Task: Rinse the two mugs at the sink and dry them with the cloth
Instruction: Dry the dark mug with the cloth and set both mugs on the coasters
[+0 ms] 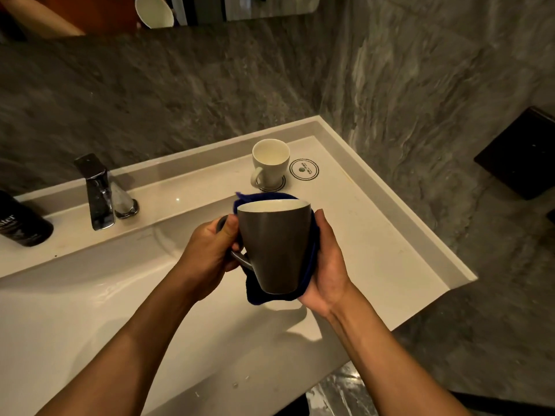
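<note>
I hold a dark grey mug (274,247) with a white inside upright above the sink's right side. My left hand (208,255) grips its handle. My right hand (326,265) presses a dark blue cloth (258,297) against the mug's right side and bottom; the cloth wraps behind the mug and shows above its rim. A white mug (270,163) stands upright on a round coaster at the back of the counter, handle to the left, untouched.
The white sink basin (90,310) lies below and left of my hands, with a chrome tap (97,193) at its back. A black bottle (22,222) lies at far left. A second round coaster (304,169) sits beside the white mug. Stone walls enclose the counter (390,235).
</note>
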